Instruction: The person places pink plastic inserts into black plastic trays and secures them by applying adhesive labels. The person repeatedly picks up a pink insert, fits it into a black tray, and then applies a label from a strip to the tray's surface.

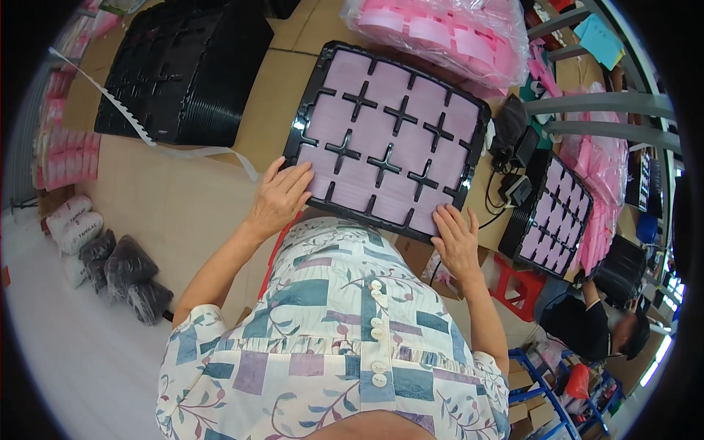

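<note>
In front of me lies a black plastic tray [385, 165] with raised cross-shaped dividers. Its compartments are lined with mauve pieces [403, 84], flat and thin-looking. My left hand [279, 196] rests on the tray's near left corner, fingers stretched over the rim onto the mauve surface. At the near right corner my right hand [456, 238] lies with its fingers extended on the edge. Both thumbs point outward, and neither hand is closed round anything. The tray's near edge reaches to my patterned shirt, and its underside is hidden.
Stacked black trays [183, 73] stand at the far left, beside a loose white strip [132, 110]. Pink pieces in clear plastic [440, 37] lie behind the tray. To the right are black adapters with cables [515, 189], another filled tray stack [554, 216], a red stool [519, 290] and a co-worker [587, 326].
</note>
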Demonstrator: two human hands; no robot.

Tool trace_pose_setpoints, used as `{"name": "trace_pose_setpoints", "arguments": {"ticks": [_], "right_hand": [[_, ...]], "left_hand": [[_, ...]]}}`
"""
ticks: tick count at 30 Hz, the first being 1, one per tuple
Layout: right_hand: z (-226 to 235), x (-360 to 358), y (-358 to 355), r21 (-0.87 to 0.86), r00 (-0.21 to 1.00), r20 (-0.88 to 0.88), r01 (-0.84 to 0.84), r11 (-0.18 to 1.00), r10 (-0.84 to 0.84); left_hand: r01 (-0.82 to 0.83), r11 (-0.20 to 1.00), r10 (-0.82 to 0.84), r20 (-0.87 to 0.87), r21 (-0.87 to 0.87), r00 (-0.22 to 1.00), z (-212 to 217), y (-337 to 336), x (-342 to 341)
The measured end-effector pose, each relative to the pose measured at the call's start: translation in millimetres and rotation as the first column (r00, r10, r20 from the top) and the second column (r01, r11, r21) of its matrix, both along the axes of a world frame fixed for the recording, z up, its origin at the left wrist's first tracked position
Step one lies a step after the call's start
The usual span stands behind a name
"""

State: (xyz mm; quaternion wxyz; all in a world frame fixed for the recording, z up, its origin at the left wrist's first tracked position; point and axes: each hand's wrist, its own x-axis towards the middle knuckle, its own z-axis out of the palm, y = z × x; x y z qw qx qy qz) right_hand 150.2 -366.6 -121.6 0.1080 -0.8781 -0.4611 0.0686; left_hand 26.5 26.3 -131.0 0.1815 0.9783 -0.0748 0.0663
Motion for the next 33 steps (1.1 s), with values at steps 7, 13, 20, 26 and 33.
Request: {"name": "trace_pose_setpoints", "arguments": {"ticks": [7,13,20,26,33], "right_hand": [[-8.1,-1.2,-1.8,0.344,0.937,-0.089,0.348,0.872,-0.338],[-17.0,11.4,14.6,0.012,0.727,-0.177,0.676,0.737,-0.664],[-5.4,-1.9,23.1,0.151,0.75,0.031,0.65,0.744,-0.661],[26.4,-23.3,-36.9,0.261,0.699,-0.048,0.698,0.667,-0.713],[16.7,-42.6,-229.3,0.28,0.429,-0.03,0.871,0.404,-0.903]], "left_hand": [[-0.233,0.955,0.235,-0.012,-0.182,0.972,-0.4,12.4,12.8],[-0.591,0.724,0.5,-0.319,-0.356,0.805,-26.4,10.3,51.6],[-0.566,0.801,0.555,-0.113,-0.197,0.824,15.5,0.7,52.3],[-0.592,0.47,0.476,-0.377,-0.654,0.795,41.0,-35.5,26.6],[-0.132,0.636,-0.274,-0.383,-0.76,0.882,44.1,-178.1,127.5]]}}
